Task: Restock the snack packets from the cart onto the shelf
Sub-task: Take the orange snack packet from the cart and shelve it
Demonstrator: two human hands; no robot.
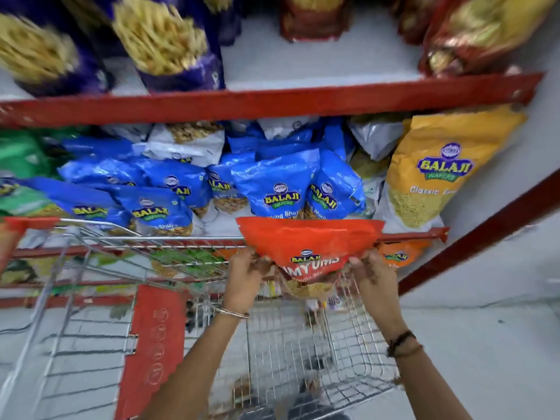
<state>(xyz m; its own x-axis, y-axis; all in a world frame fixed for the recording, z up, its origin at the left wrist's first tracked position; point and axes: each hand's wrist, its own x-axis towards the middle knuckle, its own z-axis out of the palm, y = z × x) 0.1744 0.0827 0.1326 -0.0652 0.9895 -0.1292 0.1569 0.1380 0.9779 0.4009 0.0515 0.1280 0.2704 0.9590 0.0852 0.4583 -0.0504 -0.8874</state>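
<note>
I hold a red snack packet in both hands above the wire cart. My left hand grips its lower left side and my right hand grips its lower right side. The packet's top edge reaches the red front lip of the middle shelf, in front of several blue snack packets. A few small packets lie at the bottom of the cart, blurred.
A yellow packet leans at the shelf's right end. An orange packet sits on the shelf below. The upper shelf carries purple and red-gold bags. The cart's red flap hangs at the left. A red upright slants at the right.
</note>
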